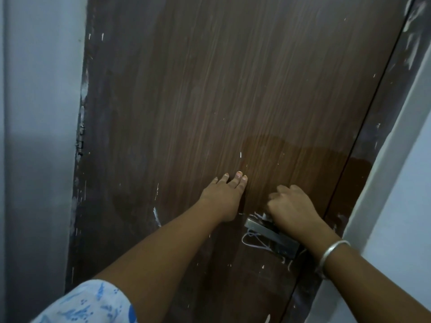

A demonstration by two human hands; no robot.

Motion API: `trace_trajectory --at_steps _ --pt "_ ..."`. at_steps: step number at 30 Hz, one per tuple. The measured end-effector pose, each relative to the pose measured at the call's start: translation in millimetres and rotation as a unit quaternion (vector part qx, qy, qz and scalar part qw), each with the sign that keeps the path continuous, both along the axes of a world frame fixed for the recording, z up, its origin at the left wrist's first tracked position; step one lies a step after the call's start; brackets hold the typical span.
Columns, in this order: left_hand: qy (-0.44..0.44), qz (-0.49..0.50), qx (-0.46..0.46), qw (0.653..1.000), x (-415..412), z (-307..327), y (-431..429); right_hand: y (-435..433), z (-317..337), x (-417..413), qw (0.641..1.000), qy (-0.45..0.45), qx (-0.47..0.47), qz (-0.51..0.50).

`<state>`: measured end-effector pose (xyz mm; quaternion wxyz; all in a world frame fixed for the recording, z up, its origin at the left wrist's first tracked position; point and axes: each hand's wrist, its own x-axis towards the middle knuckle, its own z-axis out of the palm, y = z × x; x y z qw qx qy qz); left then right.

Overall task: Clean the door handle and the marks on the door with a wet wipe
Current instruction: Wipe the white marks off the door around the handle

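Bracing the door (pixel 210 89), the left hand (pixel 224 197) lay flat and spread against the brown wood-grain panel, holding nothing. The right hand (pixel 291 206) was curled into a fist just above the door handle (pixel 270 234); a scrap of white showed under it, probably the wet wipe (pixel 264 216), though whether the fingers truly gripped it could not be told. The wipe would likely handle as light, limp and slippery, best bunched in the fist and pressed on. The handle, a stiff grey metal bar low on the right side of the door near the frame (pixel 373 141), looked dull, with white smears and a thin white cord (pixel 251 241) looped beneath it. The door seemed rigid and smooth. White paint flecks (pixel 240 155) dotted it, and a darker, wet-looking patch (pixel 303 159) spread above the right hand.
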<state>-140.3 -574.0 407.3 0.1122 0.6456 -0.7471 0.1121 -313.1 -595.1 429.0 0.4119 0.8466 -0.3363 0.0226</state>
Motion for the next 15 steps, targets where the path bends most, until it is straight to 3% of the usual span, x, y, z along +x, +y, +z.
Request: trace_trajectory --at_steps 5,15 --pt "-0.011 0.014 0.007 1.000 -2.9 4.7 3.9 0.4 -3.9 13.2 1.000 -0.014 -0.014 0.013" --pt "-0.023 0.019 0.036 0.999 -4.8 15.8 8.5 12.6 -18.8 -6.3 0.991 -0.106 -0.033 -0.072"
